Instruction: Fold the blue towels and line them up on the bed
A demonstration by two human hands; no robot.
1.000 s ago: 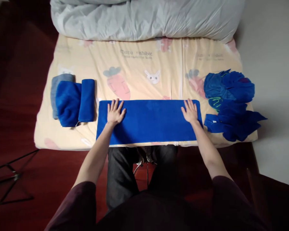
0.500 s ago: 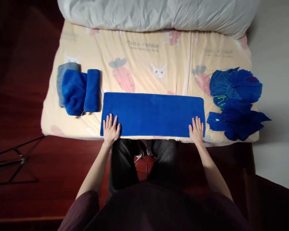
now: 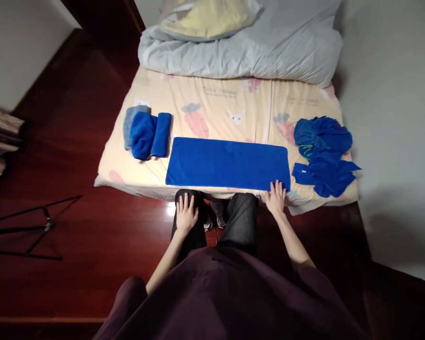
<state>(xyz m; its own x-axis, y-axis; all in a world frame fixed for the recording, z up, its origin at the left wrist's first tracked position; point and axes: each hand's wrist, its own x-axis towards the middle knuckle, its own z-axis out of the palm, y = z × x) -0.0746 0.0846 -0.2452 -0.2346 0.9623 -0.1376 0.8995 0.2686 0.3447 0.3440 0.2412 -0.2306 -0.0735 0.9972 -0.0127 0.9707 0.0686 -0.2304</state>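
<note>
A long blue towel, folded flat into a strip, lies along the near edge of the bed. My right hand rests open at the towel's near right corner, fingers spread. My left hand hangs open off the bed, over my dark trouser leg, touching no towel. Rolled blue towels with a grey one behind them sit left of the flat towel. A heap of loose blue cloths lies to its right.
A bunched grey duvet and a yellowish pillow fill the far end of the bed. Dark red wooden floor surrounds it. A black tripod leg stands on the floor at left. A white wall borders the right.
Both hands slid down the towel from its far edge to its near edge. The left hand then came off the bed. The camera pulled back, showing more of the room.
</note>
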